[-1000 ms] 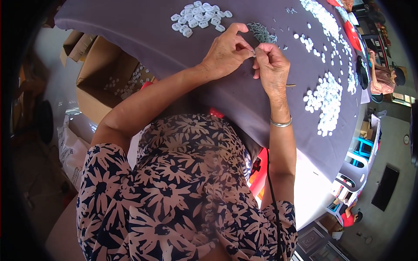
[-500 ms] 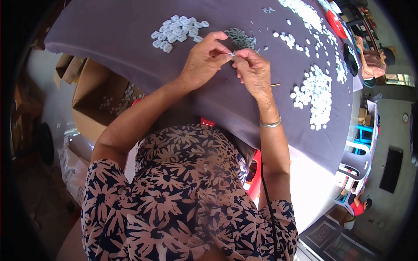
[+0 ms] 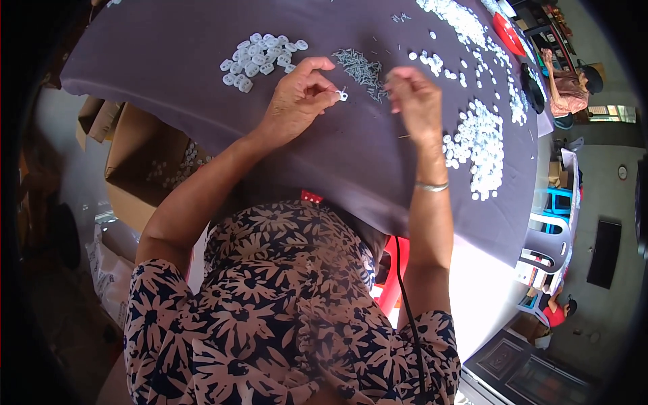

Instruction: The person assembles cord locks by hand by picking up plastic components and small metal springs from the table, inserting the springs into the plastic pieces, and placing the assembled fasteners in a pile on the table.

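My left hand (image 3: 294, 101) pinches a small white plastic piece (image 3: 343, 96) with a hole in it, between thumb and forefinger. A thin pin or screw seems to stick up from that piece. My right hand (image 3: 417, 101) is apart from it, over the table to the right of a heap of small grey screws (image 3: 361, 69). Motion smears its fingers, so what they hold, if anything, does not show. Behind my left hand lies a pile of white oval plastic pieces (image 3: 256, 55). Many small white round pieces (image 3: 484, 145) are spread to the right of my right hand.
A dark grey cloth (image 3: 175, 61) covers the table. More white pieces (image 3: 459, 20) and a red dish (image 3: 508, 34) lie at the far right. An open cardboard box (image 3: 138, 158) with white pieces stands at the left, below the table edge. Another person (image 3: 567, 88) sits across the table.
My right hand has come away from the white piece and moved right. My left hand keeps the piece, which now shows between its fingertips. The whole view has shifted slightly.
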`<state>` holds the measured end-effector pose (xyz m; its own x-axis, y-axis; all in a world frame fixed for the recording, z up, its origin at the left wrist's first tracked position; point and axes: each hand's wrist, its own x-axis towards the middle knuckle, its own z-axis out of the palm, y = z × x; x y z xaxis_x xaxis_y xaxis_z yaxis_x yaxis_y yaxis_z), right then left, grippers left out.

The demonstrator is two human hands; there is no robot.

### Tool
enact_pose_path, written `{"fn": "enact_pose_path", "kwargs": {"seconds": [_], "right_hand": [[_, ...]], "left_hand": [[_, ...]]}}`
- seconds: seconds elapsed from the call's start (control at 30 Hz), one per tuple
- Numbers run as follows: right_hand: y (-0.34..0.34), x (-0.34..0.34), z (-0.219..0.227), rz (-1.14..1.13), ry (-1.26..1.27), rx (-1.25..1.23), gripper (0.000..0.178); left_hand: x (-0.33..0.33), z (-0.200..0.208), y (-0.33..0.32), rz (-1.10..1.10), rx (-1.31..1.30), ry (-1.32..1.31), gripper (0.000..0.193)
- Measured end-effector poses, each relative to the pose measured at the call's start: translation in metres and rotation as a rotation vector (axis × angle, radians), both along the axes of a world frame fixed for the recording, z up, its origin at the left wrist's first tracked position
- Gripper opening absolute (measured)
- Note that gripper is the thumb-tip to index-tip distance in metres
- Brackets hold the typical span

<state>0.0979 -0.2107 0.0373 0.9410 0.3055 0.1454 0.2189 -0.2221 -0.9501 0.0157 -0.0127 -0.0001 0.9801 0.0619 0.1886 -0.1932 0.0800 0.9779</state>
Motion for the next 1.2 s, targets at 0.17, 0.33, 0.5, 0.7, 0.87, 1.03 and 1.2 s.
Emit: {"fn": "enact_pose_path", "kwargs": {"seconds": [0.17,0.33,0.5,0.7,0.87,1.03,1.2], "right_hand": [[-0.037,0.079,0.001,-0.248,-0.287,-0.512,0.015],[-0.042,0.132,-0.027,-0.122,-0.629,-0.629,0.016],[-0.027,0.129,-0.035,-0.170,-0.667,-0.865,0.017],[-0.032,0.114,-0.024,-0.200,-0.404,-0.743,0.024],[-0.003,0.045,-0.012,-0.082,-0.160,-0.289,0.018],[0.027,-0.017,-0.007,0.137,0.092,0.108,0.015],[0.029,-0.025,-0.018,0.126,0.042,0.154,0.011]], "left_hand": [[0.001,-0.001,-0.004,0.024,0.063,0.004,0.038],[0.004,-0.004,-0.005,0.004,0.067,-0.016,0.036],[0.002,-0.005,-0.003,0.013,0.054,0.003,0.037],[0.004,-0.007,-0.004,0.005,0.044,-0.016,0.039],[0.001,-0.006,-0.003,0.000,0.074,-0.009,0.039],[0.000,-0.002,-0.003,-0.026,0.086,0.023,0.040],[0.002,-0.007,-0.003,-0.018,0.127,-0.018,0.040]]}}
